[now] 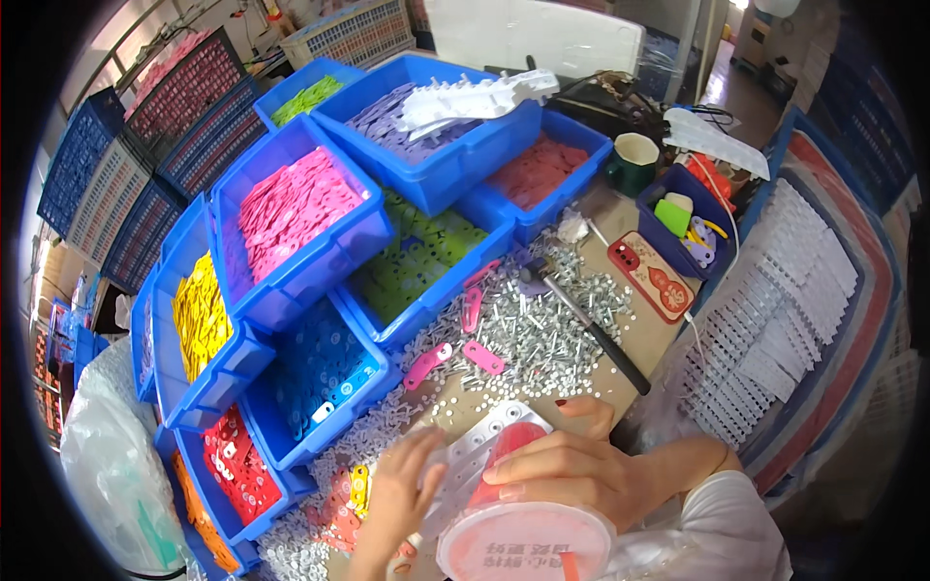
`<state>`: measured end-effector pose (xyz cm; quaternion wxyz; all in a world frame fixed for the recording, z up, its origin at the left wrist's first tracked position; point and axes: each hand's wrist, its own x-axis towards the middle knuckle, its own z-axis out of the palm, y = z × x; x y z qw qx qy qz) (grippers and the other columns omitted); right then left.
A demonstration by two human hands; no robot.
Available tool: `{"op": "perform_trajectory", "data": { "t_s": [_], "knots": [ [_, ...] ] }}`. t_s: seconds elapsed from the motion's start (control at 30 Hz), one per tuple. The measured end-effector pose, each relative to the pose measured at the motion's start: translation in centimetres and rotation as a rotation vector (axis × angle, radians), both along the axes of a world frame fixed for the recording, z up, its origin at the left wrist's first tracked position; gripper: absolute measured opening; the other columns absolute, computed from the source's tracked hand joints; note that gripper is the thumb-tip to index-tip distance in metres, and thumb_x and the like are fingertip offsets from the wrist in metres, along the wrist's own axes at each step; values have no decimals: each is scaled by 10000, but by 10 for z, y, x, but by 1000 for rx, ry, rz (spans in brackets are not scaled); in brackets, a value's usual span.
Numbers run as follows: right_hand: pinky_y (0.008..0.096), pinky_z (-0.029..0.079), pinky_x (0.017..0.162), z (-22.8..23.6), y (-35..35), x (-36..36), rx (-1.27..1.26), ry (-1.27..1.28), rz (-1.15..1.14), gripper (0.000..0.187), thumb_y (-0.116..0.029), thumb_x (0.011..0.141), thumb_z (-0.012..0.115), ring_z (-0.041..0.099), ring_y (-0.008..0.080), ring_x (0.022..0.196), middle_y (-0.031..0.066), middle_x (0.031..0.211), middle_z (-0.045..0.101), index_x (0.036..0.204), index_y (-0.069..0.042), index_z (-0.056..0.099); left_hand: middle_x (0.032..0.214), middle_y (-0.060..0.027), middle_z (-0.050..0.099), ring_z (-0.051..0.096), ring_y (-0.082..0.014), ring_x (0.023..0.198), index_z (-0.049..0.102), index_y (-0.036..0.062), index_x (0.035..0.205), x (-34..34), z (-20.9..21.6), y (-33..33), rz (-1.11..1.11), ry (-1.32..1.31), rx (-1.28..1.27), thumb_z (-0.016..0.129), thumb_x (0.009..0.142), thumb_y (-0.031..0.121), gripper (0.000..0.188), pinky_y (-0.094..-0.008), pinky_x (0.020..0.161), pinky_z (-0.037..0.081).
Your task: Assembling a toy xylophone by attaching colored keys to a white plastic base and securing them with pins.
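My right hand (pixel 572 473) is wrapped around a plastic drink cup (pixel 518 544) with a pale lid and a red straw, its lid turned up toward me. My left hand (pixel 405 484) is beside the cup, fingers apart, with nothing visible in it. Between the hands lies a white fixture strip with round holes (pixel 504 416), partly hidden by the cup and fingers. Pink plastic tabs (pixel 482 356) and a heap of silver rivets (pixel 542 334) lie just beyond. A black-handled hammer (pixel 605 341) rests across the rivets.
Stacked blue bins (pixel 383 218) of coloured plastic pieces fill the left and far side. At the right are a phone in a red case (pixel 651 276), a dark green mug (pixel 632 163), a purple basket (pixel 668 228) and a stack of white strips (pixel 775 310). Crates (pixel 199 116) stand at far left.
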<state>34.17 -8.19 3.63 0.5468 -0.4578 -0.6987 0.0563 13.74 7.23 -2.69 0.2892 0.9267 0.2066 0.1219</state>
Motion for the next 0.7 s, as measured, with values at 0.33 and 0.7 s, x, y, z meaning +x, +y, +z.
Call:
{"op": "perform_trajectory", "data": {
  "t_s": [0.33, 0.7],
  "knots": [
    [452, 205, 1039, -12, -47, 42, -317, -42, -243, 432, -380, 863, 620, 643, 146, 1004, 113, 1118, 673, 1114, -29, 649, 1056, -194, 628, 612, -373, 950, 613, 0, 1099, 203, 34, 56, -307, -232, 32, 591, 899, 75, 214, -395, 816, 492],
    [529, 299, 1049, -109, -136, 81, -932, 823, -255, 809, -601, 828, 402, 482, 365, 1226, 237, 1368, 463, 1341, 23, 457, 946, -143, 633, 677, -282, 838, 599, 58, 1002, 372, -67, 62, -282, 136, 729, 599, 766, 16, 240, -350, 698, 559]
  ]
}}
